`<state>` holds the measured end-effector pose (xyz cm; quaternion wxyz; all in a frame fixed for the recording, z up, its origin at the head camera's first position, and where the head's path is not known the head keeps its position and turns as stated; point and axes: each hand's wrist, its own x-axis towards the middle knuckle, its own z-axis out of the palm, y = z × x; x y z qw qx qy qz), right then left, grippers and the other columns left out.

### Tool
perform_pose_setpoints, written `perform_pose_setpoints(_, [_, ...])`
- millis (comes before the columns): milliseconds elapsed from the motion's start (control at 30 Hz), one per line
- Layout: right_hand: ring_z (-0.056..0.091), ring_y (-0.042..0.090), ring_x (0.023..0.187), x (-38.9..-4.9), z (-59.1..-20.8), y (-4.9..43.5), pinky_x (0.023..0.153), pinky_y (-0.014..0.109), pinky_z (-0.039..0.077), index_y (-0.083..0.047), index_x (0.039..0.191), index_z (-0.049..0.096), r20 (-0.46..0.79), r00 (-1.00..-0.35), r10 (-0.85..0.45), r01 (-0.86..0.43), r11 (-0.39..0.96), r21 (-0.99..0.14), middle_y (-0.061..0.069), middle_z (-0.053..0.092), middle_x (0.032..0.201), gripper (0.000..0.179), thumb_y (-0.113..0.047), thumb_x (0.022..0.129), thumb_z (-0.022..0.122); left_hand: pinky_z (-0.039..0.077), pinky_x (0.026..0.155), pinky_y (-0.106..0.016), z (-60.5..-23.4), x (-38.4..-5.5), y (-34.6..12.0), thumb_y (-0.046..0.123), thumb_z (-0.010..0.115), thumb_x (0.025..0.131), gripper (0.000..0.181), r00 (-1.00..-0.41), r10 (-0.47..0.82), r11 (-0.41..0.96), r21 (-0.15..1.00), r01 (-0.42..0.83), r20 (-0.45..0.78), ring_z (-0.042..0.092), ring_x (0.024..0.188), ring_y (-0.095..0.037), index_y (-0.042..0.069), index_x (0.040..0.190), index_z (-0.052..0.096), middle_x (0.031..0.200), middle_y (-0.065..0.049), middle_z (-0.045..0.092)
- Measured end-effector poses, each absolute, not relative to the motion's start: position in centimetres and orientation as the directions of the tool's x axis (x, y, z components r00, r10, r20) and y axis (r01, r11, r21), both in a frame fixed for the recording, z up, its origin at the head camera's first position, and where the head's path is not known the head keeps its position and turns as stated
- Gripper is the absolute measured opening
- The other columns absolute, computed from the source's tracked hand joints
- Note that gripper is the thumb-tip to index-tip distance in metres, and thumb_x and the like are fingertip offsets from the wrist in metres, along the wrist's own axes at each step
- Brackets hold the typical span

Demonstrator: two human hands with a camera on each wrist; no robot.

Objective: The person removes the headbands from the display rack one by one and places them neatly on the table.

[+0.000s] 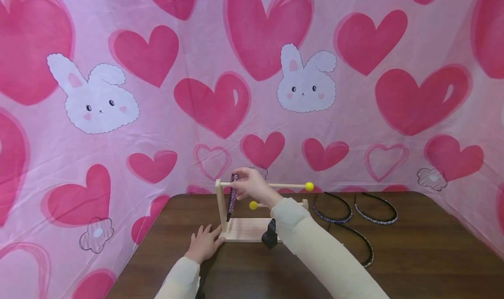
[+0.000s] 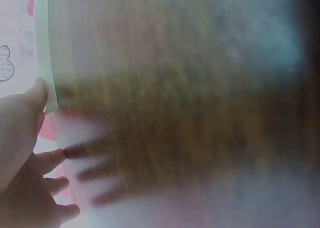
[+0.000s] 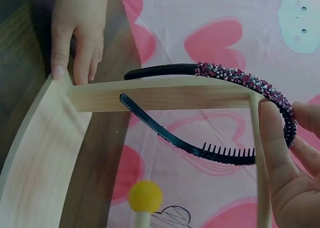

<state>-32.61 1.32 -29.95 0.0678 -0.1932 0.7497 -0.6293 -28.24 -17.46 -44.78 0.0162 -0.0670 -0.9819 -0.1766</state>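
Observation:
My right hand (image 1: pixel 252 186) pinches a black toothed headband (image 3: pixel 245 79) covered in pink and silver stones, near the top of its curve. In the head view the headband (image 1: pixel 233 196) hangs upright beside the post of a wooden stand (image 1: pixel 246 229). Its two ends pass on either side of that post in the right wrist view, and its curve lies at the upper rod (image 1: pixel 289 185). My left hand (image 1: pixel 202 244) rests on the table with fingers spread, the thumb touching the left end of the stand's base.
Three more headbands lie right of the stand: one blue-stoned (image 1: pixel 334 220), one farther right (image 1: pixel 379 221) and one nearer (image 1: pixel 369 251), partly behind the right sleeve. Yellow balls cap the upper rod (image 1: pixel 309 186) and lower rod (image 1: pixel 253 205). A pink heart-print cloth (image 1: pixel 220 49) hangs behind.

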Motion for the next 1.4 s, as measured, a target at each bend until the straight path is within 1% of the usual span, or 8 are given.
perform_pose_setpoints(133, [0.062, 0.019, 0.058, -32.6, -29.5, 2.0, 0.059, 0.034, 0.054, -0.001, 0.127, 0.050, 0.173, -0.912, -0.372, -0.238, 0.135, -0.962, 0.021, 0.057, 0.114, 0.044, -0.002, 0.085, 0.064, 0.017, 0.096, -0.067, -44.8, -28.2, -17.4, 0.036, 0.054, 0.091, 0.048, -0.991, 0.126, 0.925, 0.355, 0.137, 0.055, 0.026, 0.123, -0.053, 0.009, 0.131, 0.053, 0.131, -0.030, 0.041])
perform_pose_setpoints(333, [0.062, 0.020, 0.058, -32.3, -28.7, 3.2, 0.061, 0.039, 0.054, -0.003, 0.126, 0.052, 0.215, -0.915, -0.341, -0.268, 0.115, -0.956, 0.019, 0.054, 0.115, 0.042, -0.002, 0.085, 0.063, 0.016, 0.096, -0.067, -44.8, -28.1, -17.5, 0.036, 0.055, 0.091, 0.049, -0.990, 0.129, 0.920, 0.365, 0.143, 0.062, 0.026, 0.123, -0.054, 0.008, 0.131, 0.052, 0.131, -0.030, 0.041])
perform_pose_setpoints(533, [0.064, 0.031, 0.064, -32.0, -27.7, 4.7, 0.064, 0.044, 0.054, -0.004, 0.127, 0.051, 0.263, -0.908, -0.325, -0.309, 0.099, -0.946, 0.018, 0.050, 0.124, 0.045, -0.005, 0.085, 0.065, 0.016, 0.096, -0.067, -44.9, -28.0, -17.5, 0.036, 0.057, 0.090, 0.050, -0.989, 0.130, 0.918, 0.368, 0.149, 0.075, 0.026, 0.123, -0.054, 0.008, 0.131, 0.053, 0.130, -0.030, 0.042])
perform_pose_setpoints(733, [0.064, 0.030, 0.063, -31.3, -26.8, 6.4, 0.060, 0.039, 0.054, -0.008, 0.124, 0.053, 0.326, -0.909, -0.260, -0.365, 0.118, -0.924, 0.015, 0.052, 0.120, 0.039, -0.006, 0.086, 0.064, 0.015, 0.097, -0.066, -45.0, -28.1, -17.4, 0.034, 0.057, 0.090, 0.050, -0.991, 0.116, 0.916, 0.379, 0.133, 0.067, 0.025, 0.124, -0.053, 0.009, 0.132, 0.052, 0.132, -0.030, 0.041])
perform_pose_setpoints(867, [0.064, 0.028, 0.061, -30.9, -26.4, 7.7, 0.059, 0.041, 0.054, -0.008, 0.122, 0.053, 0.358, -0.904, -0.236, -0.388, 0.098, -0.916, 0.014, 0.051, 0.118, 0.037, -0.006, 0.087, 0.063, 0.016, 0.097, -0.067, -45.1, -28.1, -17.5, 0.035, 0.057, 0.090, 0.049, -0.991, 0.118, 0.920, 0.368, 0.135, 0.070, 0.026, 0.124, -0.053, 0.009, 0.131, 0.052, 0.131, -0.030, 0.041])
perform_pose_setpoints(1100, [0.063, 0.039, 0.067, -29.9, -25.6, 10.4, 0.058, 0.044, 0.054, -0.004, 0.122, 0.052, 0.435, -0.878, -0.202, -0.454, 0.063, -0.889, 0.017, 0.050, 0.122, 0.035, -0.007, 0.088, 0.060, 0.016, 0.096, -0.067, -45.2, -28.2, -17.4, 0.035, 0.057, 0.090, 0.050, -0.991, 0.118, 0.922, 0.364, 0.135, 0.066, 0.026, 0.123, -0.054, 0.009, 0.131, 0.052, 0.131, -0.030, 0.041])
perform_pose_setpoints(1200, [0.063, 0.036, 0.067, -29.3, -25.4, 11.7, 0.059, 0.044, 0.054, -0.003, 0.123, 0.052, 0.456, -0.873, -0.170, -0.472, 0.064, -0.879, 0.016, 0.051, 0.122, 0.036, -0.007, 0.088, 0.061, 0.017, 0.096, -0.067, -45.2, -28.2, -17.4, 0.035, 0.057, 0.089, 0.049, -0.989, 0.124, 0.921, 0.363, 0.144, 0.078, 0.026, 0.123, -0.054, 0.009, 0.131, 0.052, 0.130, -0.030, 0.042])
perform_pose_setpoints(1400, [0.064, 0.025, 0.060, -28.6, -25.1, 14.0, 0.059, 0.040, 0.054, 0.000, 0.124, 0.049, 0.486, -0.866, -0.122, -0.492, 0.022, -0.871, 0.018, 0.050, 0.119, 0.037, -0.007, 0.089, 0.060, 0.017, 0.095, -0.067, -45.0, -28.0, -17.4, 0.034, 0.057, 0.090, 0.048, -0.988, 0.129, 0.920, 0.361, 0.151, 0.084, 0.026, 0.123, -0.054, 0.009, 0.131, 0.053, 0.130, -0.030, 0.042])
